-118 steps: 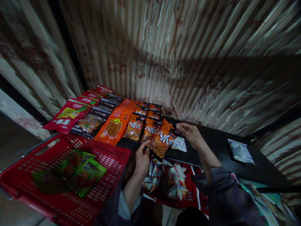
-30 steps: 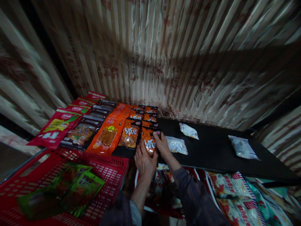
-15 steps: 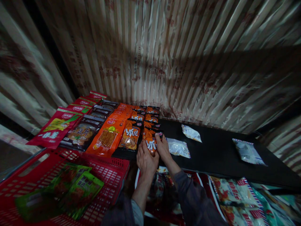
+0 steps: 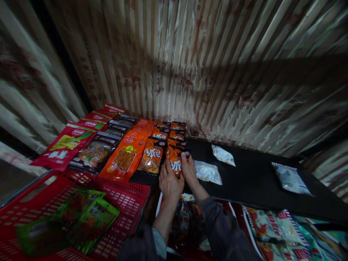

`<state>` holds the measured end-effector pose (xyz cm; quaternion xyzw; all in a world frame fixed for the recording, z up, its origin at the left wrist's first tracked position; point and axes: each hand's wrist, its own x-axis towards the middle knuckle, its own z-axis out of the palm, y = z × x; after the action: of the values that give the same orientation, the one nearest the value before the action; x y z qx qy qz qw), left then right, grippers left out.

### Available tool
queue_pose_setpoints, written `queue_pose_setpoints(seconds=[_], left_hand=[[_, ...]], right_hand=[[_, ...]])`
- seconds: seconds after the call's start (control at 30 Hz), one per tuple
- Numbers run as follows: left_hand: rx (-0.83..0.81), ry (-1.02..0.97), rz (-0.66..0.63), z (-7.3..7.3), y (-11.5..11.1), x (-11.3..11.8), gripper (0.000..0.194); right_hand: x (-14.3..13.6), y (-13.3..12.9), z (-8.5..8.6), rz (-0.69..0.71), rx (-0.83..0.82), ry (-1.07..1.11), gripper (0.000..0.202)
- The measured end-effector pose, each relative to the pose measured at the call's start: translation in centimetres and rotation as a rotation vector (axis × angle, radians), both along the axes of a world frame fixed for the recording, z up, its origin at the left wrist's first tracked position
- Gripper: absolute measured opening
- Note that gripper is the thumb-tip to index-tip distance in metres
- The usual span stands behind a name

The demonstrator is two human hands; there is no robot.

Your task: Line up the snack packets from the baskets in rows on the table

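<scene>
Both my hands are on an orange and black snack bag (image 4: 174, 159) at the front of a row of like bags. My left hand (image 4: 171, 183) grips its left and lower side, fingers curled along it. My right hand (image 4: 189, 170) holds its right side, thumb near the top corner. Just left lies a matching orange snack bag (image 4: 151, 156) on the black shelf (image 4: 244, 181). Further left are a long orange packet of sticks (image 4: 123, 159), a dark snack packet (image 4: 94, 154) and a red packet (image 4: 63, 146). Right of my hands lies a white packet (image 4: 208, 172).
A red basket (image 4: 133, 195) with green packets (image 4: 95, 219) stands at the front left. Below the shelf are bins of packets (image 4: 280, 228). More white packets (image 4: 224, 155) lie on the shelf's right part. A pleated curtain (image 4: 174, 65) hangs behind.
The view has shifted slightly, so things on the right appear a little further right. Both hands keep hold of the same orange bag, with hardly any movement.
</scene>
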<state>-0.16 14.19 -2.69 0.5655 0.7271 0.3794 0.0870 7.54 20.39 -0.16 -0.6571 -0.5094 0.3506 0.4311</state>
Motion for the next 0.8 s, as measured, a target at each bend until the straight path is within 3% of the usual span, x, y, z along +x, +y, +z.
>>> queue_pose_setpoints(seconds=[0.57, 0.8], left_hand=[[-0.039, 0.008, 0.02, 1.3, 1.2, 0.0, 0.068], [-0.02, -0.019, 0.003, 1.4, 1.0, -0.1, 0.071]], right_hand=[[-0.4, 1.0, 0.7, -0.028, 0.012, 0.025, 0.053], [0.0, 0.1, -0.8, -0.006, 0.049, 0.134, 0.048]])
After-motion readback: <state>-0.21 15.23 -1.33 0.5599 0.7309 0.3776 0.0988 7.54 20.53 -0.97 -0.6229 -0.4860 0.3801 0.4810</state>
